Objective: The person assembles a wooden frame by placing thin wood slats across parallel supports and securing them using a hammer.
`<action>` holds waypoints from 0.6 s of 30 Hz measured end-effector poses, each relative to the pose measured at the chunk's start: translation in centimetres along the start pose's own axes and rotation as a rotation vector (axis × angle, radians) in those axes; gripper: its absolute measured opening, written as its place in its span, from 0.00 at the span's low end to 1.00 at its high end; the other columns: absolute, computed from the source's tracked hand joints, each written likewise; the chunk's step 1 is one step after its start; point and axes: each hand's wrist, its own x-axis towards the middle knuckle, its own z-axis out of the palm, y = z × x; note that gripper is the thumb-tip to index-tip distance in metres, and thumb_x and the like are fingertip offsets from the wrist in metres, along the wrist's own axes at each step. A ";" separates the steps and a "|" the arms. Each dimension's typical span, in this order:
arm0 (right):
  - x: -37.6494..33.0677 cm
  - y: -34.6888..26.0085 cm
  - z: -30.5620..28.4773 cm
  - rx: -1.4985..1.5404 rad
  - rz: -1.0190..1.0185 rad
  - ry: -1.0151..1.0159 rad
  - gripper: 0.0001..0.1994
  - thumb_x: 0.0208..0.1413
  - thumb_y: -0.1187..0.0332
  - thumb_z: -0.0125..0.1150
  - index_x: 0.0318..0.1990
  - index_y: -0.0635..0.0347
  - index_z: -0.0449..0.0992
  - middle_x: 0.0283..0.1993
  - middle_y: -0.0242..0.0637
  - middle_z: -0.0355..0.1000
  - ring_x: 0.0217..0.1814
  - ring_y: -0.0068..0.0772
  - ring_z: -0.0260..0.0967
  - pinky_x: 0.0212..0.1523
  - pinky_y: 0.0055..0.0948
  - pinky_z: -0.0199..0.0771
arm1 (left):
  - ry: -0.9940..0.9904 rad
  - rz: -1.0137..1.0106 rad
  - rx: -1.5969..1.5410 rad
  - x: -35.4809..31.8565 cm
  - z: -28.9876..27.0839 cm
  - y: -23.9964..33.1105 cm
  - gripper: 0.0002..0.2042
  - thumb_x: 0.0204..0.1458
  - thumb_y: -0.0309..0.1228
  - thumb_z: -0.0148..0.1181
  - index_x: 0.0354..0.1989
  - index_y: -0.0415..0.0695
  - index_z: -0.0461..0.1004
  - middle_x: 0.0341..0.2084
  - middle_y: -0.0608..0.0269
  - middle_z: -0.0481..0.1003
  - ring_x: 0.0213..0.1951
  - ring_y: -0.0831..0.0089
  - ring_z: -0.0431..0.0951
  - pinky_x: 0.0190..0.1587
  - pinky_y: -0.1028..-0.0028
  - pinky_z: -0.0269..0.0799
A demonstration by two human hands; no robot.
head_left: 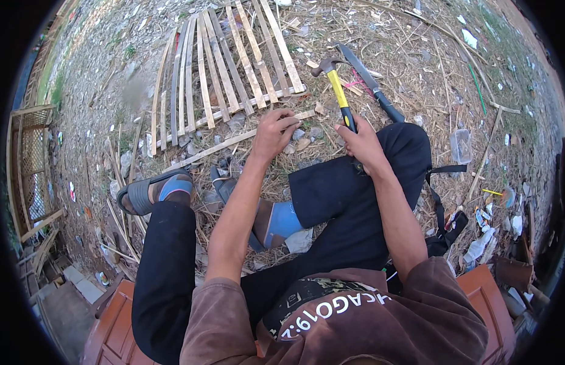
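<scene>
My right hand (363,146) grips the black lower handle of a claw hammer (338,91) with a yellow upper shaft; its metal head points away from me. My left hand (274,135) is closed in a pinch, and whatever its fingertips hold is too small to make out. Just beyond that hand lies a fan of several thin wooden slats (224,70), joined across their near ends by a cross strip (221,114). A loose long strip (221,145) runs on the ground from near my feet, passing by my left hand.
A machete (364,72) with a black handle lies right of the hammer. Farther right sits a clear plastic container (461,146) among straw and litter. A wooden lattice frame (34,170) stands at the far left. My sandalled feet are close to the loose strip.
</scene>
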 end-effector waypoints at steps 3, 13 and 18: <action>0.2 0.3 -0.1 0.007 -0.005 0.000 0.12 0.59 0.63 0.66 0.36 0.61 0.71 0.25 0.30 0.65 0.24 0.23 0.62 0.26 0.30 0.62 | 0.042 -0.057 -0.024 -0.1 0.5 0.4 0.05 0.51 0.29 0.71 0.34 0.44 0.84 0.37 0.62 0.82 0.41 0.62 0.80 0.46 0.62 0.71; -5.6 0.5 0.8 -0.255 -0.108 0.118 0.11 0.65 0.66 0.57 0.43 0.67 0.68 0.26 0.53 0.72 0.29 0.55 0.73 0.33 0.46 0.68 | 0.090 -0.307 0.102 0.4 1.9 1.4 0.06 0.53 0.36 0.71 0.35 0.50 0.87 0.36 0.70 0.84 0.41 0.70 0.79 0.49 0.65 0.60; -6.0 1.0 0.6 -0.261 -0.075 0.115 0.10 0.65 0.67 0.57 0.44 0.67 0.69 0.27 0.54 0.72 0.30 0.56 0.73 0.33 0.46 0.68 | 0.070 -0.306 0.131 1.3 2.0 1.3 0.06 0.54 0.39 0.70 0.35 0.55 0.87 0.36 0.75 0.84 0.40 0.72 0.76 0.49 0.64 0.54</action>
